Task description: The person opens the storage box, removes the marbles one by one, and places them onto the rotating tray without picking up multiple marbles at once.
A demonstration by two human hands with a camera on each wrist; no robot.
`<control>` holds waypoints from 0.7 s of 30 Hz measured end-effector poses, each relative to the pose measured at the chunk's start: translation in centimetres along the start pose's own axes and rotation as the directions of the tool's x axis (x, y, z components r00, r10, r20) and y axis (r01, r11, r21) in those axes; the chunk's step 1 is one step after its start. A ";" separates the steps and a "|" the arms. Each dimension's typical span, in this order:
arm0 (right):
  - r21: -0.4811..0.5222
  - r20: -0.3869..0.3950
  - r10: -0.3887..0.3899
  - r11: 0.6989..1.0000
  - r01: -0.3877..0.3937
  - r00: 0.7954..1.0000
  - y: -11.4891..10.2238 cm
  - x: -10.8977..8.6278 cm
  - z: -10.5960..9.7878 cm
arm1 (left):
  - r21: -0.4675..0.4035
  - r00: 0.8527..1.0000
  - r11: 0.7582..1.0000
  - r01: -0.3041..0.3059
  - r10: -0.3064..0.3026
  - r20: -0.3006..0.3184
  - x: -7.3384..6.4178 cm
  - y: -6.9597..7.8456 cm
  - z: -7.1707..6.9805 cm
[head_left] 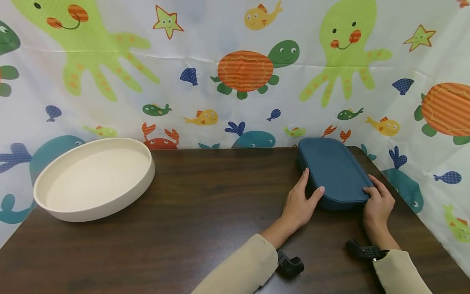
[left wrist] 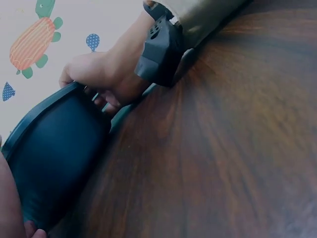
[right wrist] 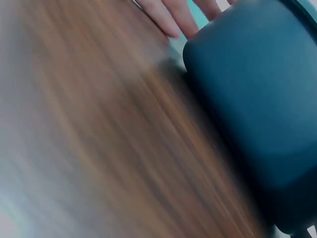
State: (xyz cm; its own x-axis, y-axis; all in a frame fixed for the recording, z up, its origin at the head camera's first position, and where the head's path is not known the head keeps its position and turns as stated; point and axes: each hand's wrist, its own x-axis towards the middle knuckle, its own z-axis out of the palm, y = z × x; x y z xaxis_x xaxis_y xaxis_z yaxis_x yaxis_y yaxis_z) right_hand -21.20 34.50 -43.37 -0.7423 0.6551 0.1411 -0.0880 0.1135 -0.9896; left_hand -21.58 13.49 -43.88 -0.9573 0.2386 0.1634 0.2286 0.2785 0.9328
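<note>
A dark blue rectangular box with rounded corners and a flat lid (head_left: 334, 171) is at the right of the table, its underside hidden in the head view. My left hand (head_left: 299, 204) grips its near left corner, thumb on the rim and fingers along the side. On the opposite side, my right hand (head_left: 379, 202) holds the near right corner, thumb on the lid's edge. The left wrist view shows the box's end wall (left wrist: 57, 153) between both hands. Fingertips (right wrist: 171, 20) of the right hand reach under the box's edge in the right wrist view.
A large round cream tray (head_left: 92, 175) with a raised rim is at the left of the dark wooden table (head_left: 205, 212). A white curtain (head_left: 205, 36) printed with sea animals hangs along the back and right edges. Each wrist wears a black camera mount (head_left: 290, 264).
</note>
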 end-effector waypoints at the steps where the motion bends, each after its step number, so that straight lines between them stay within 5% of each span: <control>1: -0.019 0.016 -0.007 1.000 0.007 1.000 0.0 -0.2 0.2 | -0.001 1.000 1.000 0.006 -0.006 -0.011 -0.1 0.0 0.0; 11: -0.250 0.201 -0.003 0.967 0.054 0.980 -0.4 -1.4 0.4 | -0.070 0.996 0.996 0.054 -0.059 -0.069 -1.0 0.3 -0.9; 21: -0.256 0.330 -0.004 0.962 0.093 0.944 -0.8 -2.9 1.2 | -0.106 0.994 0.994 0.027 -0.039 -0.104 -1.8 -0.3 -2.4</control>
State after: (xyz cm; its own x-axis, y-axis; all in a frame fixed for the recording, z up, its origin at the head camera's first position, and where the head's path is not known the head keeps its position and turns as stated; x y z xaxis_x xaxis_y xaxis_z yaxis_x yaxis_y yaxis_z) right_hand -19.78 31.67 -42.98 -0.9197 0.3711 0.1281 0.0161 0.3615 -0.9322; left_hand -20.29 10.75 -43.68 -0.9786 0.1296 0.1598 0.1822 0.1846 0.9658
